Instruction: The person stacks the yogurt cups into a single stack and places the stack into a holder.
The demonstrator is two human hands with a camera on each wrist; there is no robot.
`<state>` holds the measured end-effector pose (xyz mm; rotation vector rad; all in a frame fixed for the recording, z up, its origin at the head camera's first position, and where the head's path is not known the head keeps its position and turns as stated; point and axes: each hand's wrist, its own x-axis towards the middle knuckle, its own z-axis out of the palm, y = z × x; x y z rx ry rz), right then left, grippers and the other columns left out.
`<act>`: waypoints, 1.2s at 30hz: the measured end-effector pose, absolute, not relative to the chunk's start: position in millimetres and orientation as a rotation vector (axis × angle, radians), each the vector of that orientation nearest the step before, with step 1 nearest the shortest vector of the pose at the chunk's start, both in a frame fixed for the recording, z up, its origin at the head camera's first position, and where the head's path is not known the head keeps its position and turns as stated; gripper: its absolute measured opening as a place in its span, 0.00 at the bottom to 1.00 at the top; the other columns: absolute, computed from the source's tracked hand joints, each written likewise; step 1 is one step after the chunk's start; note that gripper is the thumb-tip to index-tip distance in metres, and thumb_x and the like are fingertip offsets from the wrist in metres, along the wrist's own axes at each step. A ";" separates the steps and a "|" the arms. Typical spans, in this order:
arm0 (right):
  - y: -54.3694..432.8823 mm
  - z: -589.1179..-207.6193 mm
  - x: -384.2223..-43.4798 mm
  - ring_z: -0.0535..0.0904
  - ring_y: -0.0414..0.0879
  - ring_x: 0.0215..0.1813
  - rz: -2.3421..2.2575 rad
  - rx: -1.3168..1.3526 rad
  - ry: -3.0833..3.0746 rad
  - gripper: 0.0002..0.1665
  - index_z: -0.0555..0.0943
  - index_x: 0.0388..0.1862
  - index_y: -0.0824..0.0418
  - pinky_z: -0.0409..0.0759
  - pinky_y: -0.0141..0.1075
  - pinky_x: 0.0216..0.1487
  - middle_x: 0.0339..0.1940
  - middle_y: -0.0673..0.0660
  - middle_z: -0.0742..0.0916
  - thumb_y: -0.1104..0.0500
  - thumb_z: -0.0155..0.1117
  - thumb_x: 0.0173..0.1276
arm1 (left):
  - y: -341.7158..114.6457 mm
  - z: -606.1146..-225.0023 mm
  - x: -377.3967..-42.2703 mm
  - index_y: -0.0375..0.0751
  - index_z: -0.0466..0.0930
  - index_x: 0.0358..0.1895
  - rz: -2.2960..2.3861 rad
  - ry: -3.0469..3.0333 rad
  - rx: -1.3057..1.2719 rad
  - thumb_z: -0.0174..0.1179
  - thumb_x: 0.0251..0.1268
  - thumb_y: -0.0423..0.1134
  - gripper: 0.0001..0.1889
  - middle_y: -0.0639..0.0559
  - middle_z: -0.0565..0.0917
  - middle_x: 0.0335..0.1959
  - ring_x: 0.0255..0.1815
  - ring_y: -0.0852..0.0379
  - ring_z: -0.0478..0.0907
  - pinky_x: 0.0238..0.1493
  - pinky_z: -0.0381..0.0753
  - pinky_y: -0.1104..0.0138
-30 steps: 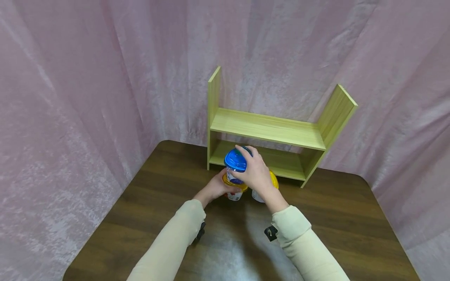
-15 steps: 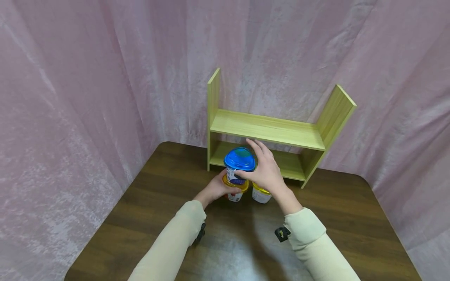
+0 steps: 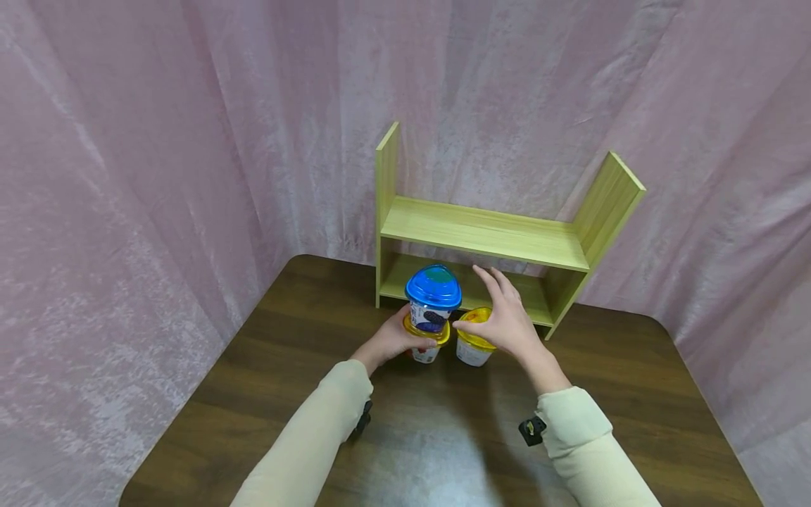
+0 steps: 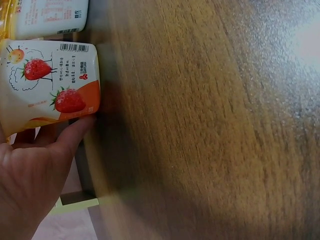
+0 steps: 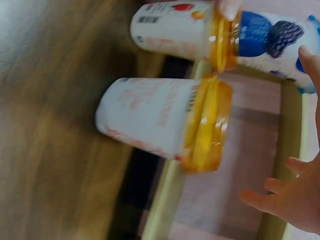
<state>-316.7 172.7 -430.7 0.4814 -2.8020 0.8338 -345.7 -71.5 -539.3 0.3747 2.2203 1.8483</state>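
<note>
A yogurt cup with a blue lid and a blackberry picture stands upright on top of a yellow-lidded strawberry yogurt cup. My left hand grips that lower cup around its lid from the left, thumb in front. To the right of the stack, on the table, stands another yellow-lidded yogurt cup. My right hand is spread beside and above this cup, holding nothing. In the right wrist view its fingers are apart from the right-hand cup.
Right behind the cups stands a light wooden two-tier shelf with tall side panels. The brown wooden table has rounded back corners. A pink curtain hangs around the back and sides.
My right hand has let go of the blue-lidded cup and moved right, away from the stack, uncovering the right-hand yellow-lidded cup. The left hand has stayed on the lower cup.
</note>
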 end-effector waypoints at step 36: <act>192.3 -498.9 -330.6 0.79 0.66 0.53 0.851 0.408 -2.971 0.53 0.67 0.75 0.50 0.80 0.59 0.53 0.64 0.74 0.75 0.47 0.83 0.51 | -71.2 -541.2 -347.3 0.53 0.65 0.73 1.841 2.217 0.337 0.79 0.53 0.45 0.44 0.50 0.80 0.59 0.61 0.47 0.77 0.66 0.72 0.45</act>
